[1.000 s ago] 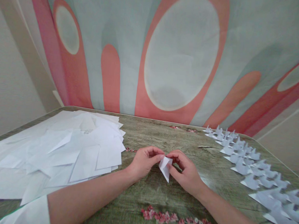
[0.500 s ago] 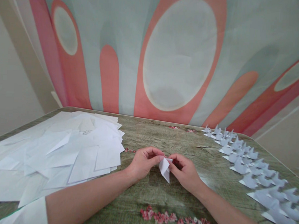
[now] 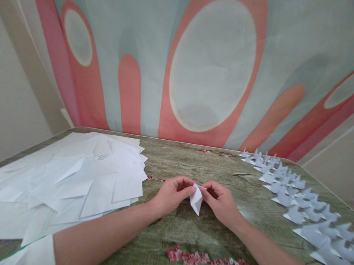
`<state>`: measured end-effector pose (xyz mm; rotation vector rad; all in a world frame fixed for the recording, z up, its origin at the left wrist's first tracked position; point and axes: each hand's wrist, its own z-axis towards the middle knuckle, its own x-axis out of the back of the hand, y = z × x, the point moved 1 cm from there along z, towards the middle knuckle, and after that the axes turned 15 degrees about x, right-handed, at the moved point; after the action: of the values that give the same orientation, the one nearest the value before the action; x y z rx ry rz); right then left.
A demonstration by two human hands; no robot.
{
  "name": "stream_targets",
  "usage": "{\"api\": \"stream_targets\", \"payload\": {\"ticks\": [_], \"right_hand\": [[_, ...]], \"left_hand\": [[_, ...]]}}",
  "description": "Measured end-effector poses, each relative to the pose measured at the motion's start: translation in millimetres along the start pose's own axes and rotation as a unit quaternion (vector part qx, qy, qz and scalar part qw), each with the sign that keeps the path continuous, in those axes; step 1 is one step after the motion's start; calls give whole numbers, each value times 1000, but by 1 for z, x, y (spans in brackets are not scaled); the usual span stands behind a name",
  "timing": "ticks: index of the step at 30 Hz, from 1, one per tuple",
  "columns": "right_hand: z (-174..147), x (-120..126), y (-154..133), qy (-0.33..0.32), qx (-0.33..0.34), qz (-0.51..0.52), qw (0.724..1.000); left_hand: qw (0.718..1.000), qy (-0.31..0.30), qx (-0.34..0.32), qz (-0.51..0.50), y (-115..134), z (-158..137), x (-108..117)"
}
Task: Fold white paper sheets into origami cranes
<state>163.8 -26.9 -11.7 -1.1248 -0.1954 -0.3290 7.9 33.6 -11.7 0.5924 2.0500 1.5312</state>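
"White folded paper piece with a pointed lower end [image 3: 196,202], where is it now?"

"In the centre of our clock, between the two hands, with the person at six o'clock."

"Please begin from the largest thing."

"At twelve o'clock stands the pale green wall covering with coral rounded shapes [image 3: 151,87]. It meets the far edge of the grey-green wood-patterned table [image 3: 175,160], so reaching forward stops there. From the hands to this edge the wood pattern shows in a wide strip, and I judge this gives the best room."

"And at the sides?"

"At nine to ten o'clock spreads the wide heap of loose white paper sheets [image 3: 103,180]; its right border is near the left hand, so this gap is narrow. From about one to four o'clock go the rows of small white bird-shaped folded papers [image 3: 284,197]. They are well apart from the right hand, but the right forearm passes nearer to them."

"What do the hands do?"

"The bare left hand [image 3: 170,193] pinches the piece from nine o'clock, the bare right hand [image 3: 221,202] from three, each with thumb and finger."

"What has just changed?"

"Only little: the piece has turned slightly, its point swung a bit toward seven o'clock, while the hands have hardly moved. I judge that the folding is not yet finished."
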Motion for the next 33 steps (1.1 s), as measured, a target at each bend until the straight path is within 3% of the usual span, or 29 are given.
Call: {"api": "stream_targets", "payload": {"ticks": [4, 11, 22, 33], "right_hand": [[1, 2, 0, 23, 5, 6, 1000], [1, 1, 2, 35, -9, 30, 999], [1, 2, -10, 15, -13, 78, 997], [1, 1, -4, 13, -5, 77, 997]], "left_hand": [[999, -24, -2, 37, 1, -2, -3], [997, -9, -14, 74, 2, -3, -4], [996, 21, -20, 85, 4, -3, -3], [991, 28, -40, 124, 4, -5, -3]]}}
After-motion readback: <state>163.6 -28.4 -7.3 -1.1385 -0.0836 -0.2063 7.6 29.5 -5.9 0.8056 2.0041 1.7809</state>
